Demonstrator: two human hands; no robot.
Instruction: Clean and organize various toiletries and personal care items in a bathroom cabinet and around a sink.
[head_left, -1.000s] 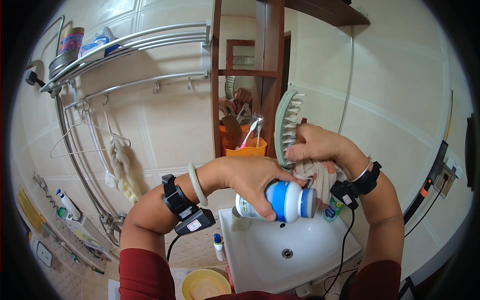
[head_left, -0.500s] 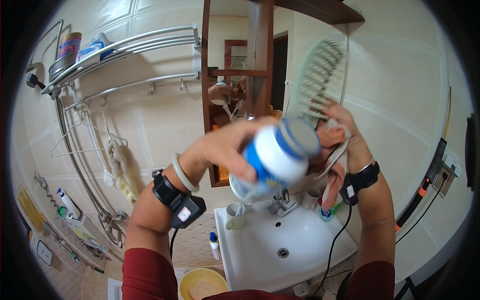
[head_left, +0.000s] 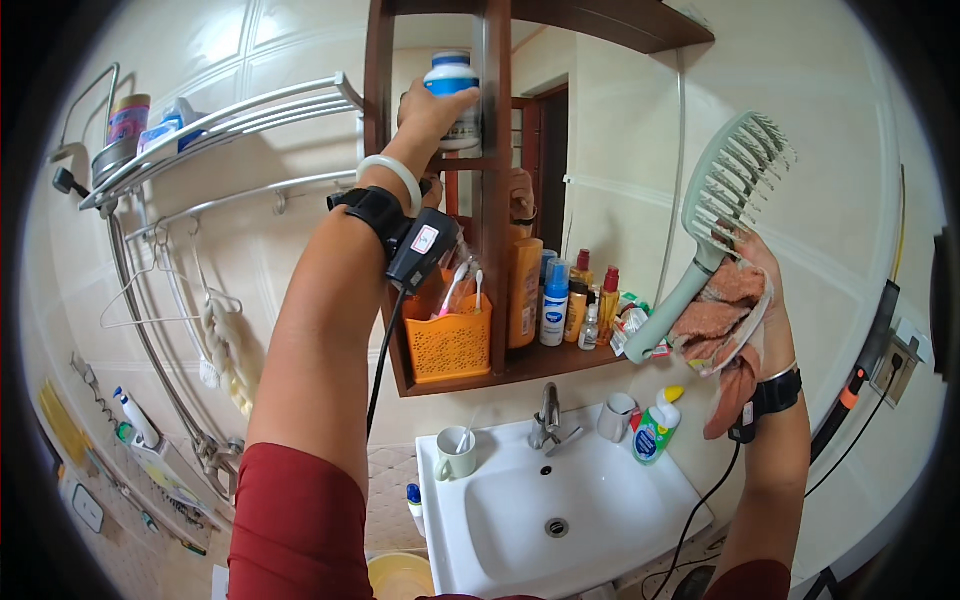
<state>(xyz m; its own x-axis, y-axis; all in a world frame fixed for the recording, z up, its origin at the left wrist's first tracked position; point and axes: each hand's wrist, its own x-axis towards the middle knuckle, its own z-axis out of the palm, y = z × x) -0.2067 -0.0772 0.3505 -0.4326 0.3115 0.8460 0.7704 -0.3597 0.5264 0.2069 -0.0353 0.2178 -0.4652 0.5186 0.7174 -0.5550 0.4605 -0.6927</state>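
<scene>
My left hand point(head_left: 430, 108) reaches up into the upper compartment of the brown cabinet point(head_left: 493, 130). Its fingers and thumb are wrapped round a white plastic jar point(head_left: 452, 72) with a blue band and a lid, held upright; I cannot tell whether its base rests on the shelf. At the right, my right hand point(head_left: 765, 265) grips a pale green vented hairbrush point(head_left: 688, 283) together with a crumpled pink cloth point(head_left: 722, 305). The brush's bristles point up and right, its handle down and left. The cloth hangs down by the wrist and partly hides the fingers.
An orange perforated basket point(head_left: 448, 345) with toothbrushes and several bottles point(head_left: 553, 305) line the lower shelf. Below is a white sink point(head_left: 560, 500) with a faucet point(head_left: 545, 415), two mugs point(head_left: 457, 455) and a green cleaner bottle point(head_left: 655, 428). A metal rack point(head_left: 240, 110) is at the left.
My left hand has carried the jar from in front of the cabinet up and left into its upper compartment. My right hand has moved right and lower with the brush and cloth.
</scene>
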